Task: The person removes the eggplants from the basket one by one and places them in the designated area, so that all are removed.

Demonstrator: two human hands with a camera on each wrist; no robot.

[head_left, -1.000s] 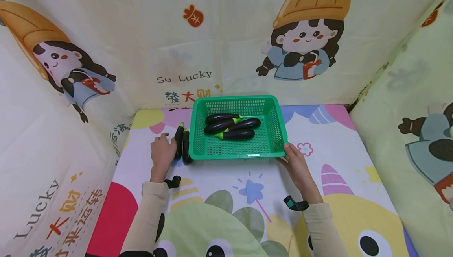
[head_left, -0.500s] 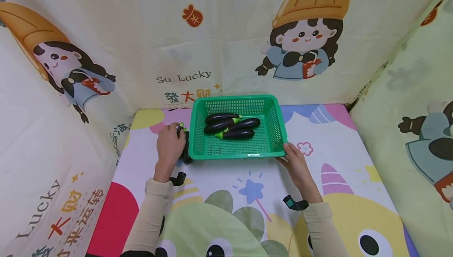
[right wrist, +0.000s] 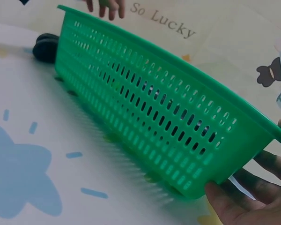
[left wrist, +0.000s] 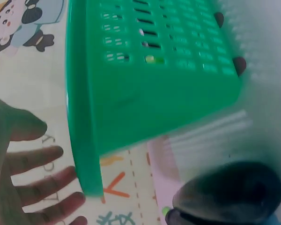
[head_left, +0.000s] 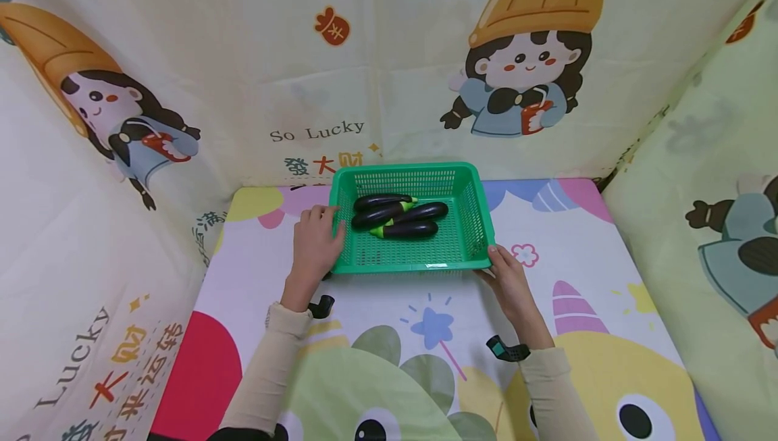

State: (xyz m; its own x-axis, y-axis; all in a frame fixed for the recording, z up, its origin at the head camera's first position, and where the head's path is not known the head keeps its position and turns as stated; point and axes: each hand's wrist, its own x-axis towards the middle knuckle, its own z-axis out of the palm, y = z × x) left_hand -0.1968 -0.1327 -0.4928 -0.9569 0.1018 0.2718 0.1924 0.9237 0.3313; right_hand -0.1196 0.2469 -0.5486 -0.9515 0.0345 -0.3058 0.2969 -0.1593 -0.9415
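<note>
A green plastic basket (head_left: 413, 267) with slotted walls holds several dark purple eggplants (head_left: 410, 229) with green stems. My left hand (head_left: 316, 242) is over its left rim in the head view. Up close in the left wrist view, the fingers (left wrist: 42, 185) are spread beside the rim and hold nothing. Below that hand, outside the basket, lie eggplants (left wrist: 229, 192), mostly hidden in the head view. At the front right corner my right hand (head_left: 510, 286) grips the basket; in the right wrist view its fingers (right wrist: 257, 185) reach under the rim.
The table cloth (head_left: 389, 306) carries bright cartoon prints. Directly behind the basket rises a cream printed cloth wall (head_left: 401, 90), and similar cloth closes in the left and right sides.
My left hand has shifted right from beside the two loose eggplants, across them and up to the basket's left rim, covering them from above. My right hand stays at the corner.
</note>
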